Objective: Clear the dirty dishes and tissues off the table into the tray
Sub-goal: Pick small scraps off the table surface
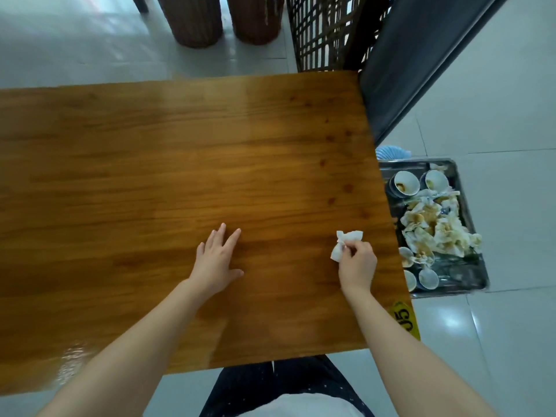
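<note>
1. While the left hand [216, 260] lies palm down on the wooden table [180, 161] with its fingers straight and spread, the right hand [358, 263] pinches a crumpled white tissue [346, 242] between the thumb and the curled fingers.
2. The left hand is in the near half of the table, well apart from the right edge.
3. The tissue is also in the near half, near the right edge. I cannot tell if it touches the wood or is lifted a little above it.
4. A metal tray [463, 276] stands just beside the right edge of the table, lower than the tabletop. What carries it is not visible.
5. At the far end of the tray sit two bowls [404, 183], white inside with brown stains. More bowls are at the near end, partly hidden by the table edge.
6. Between these two groups lies a heap of used tissues [436, 230] with brown stains.
7. A yellow sticker [406, 320] with black digits is on the near right corner of the table.
8. Beyond the far right corner stand a dark chair [421, 55] and a dark lattice screen [325, 31].
9. Beyond the far edge, two brown woven stools [195, 19] stand on the pale tiled floor [75, 40].
10. Below the near edge show the person's dark dotted trousers [255, 383].
</note>
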A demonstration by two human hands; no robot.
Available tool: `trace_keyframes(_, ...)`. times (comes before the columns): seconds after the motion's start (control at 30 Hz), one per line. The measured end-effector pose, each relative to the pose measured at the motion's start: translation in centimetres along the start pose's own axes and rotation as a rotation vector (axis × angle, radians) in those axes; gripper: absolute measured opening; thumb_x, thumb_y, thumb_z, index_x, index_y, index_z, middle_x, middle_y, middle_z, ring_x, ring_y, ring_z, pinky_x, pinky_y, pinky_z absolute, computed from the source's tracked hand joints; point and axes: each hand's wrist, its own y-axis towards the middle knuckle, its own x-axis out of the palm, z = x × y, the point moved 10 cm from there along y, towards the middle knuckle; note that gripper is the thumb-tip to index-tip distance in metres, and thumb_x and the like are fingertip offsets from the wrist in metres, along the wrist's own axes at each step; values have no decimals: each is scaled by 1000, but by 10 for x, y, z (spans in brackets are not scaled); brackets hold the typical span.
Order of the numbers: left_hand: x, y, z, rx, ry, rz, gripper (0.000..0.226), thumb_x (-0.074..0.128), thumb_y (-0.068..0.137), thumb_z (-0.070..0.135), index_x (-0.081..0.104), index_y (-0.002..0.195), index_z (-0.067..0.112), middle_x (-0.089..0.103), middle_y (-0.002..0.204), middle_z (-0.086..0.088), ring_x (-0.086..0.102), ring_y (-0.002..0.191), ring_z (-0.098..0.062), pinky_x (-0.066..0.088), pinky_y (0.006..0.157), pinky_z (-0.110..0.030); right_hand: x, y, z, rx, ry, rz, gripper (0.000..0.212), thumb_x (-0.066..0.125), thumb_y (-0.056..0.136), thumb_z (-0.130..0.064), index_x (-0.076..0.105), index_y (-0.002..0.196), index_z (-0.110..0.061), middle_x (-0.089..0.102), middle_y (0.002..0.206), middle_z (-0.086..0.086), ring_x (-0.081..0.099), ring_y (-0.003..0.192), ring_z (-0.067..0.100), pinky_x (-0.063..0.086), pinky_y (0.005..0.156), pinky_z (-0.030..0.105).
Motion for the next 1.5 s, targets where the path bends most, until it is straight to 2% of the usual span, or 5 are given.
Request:
trace_keyframes(0.2,-7,29,36,47,18,-4,97,71,85,37,2,154,32,-7,162,-5,-4,149,-27,9,118,-48,-1,14,0,-161,-32,-184,11,57,92,-6,67,92,-10,56,90,-1,54,82,11,37,65,12)
trace_keyframes(0.6,-14,54,69,80,36,-14,96,70,86,36,3,154,29,-6,162,-7,-2,149,-28,10,118,-48,-52,44,-19,-344,-22,-73,13,61,89,-1,69,98,-6,62,90,1,54,82,5,39,71,3)
trace_keyframes(0.87,-15,53,67,78,34,-9,96,70,86,37,3,154,30,-7,162,-7,-3,149,-28,9,118,-48,6,2,-9,-348,-121,-261,33,67,88,-16,64,120,-9,60,119,1,48,106,10,36,84,13)
trace_keyframes(1.13,-12,52,66,69,37,-11,97,71,85,37,3,154,31,-7,162,-7,-3,149,-28,9,118,-48,14,-1,-17,-430,-186,-228,18,61,91,-9,70,106,-4,61,99,3,52,91,11,41,74,15)
trace_keyframes(1.5,-30,80,72,52,66,-1,102,74,81,39,2,154,32,-8,162,-7,-4,149,-28,8,118,-49,-40,86,3,-149,11,-24,22,61,89,-2,64,111,-3,54,102,7,53,89,16,46,84,28)
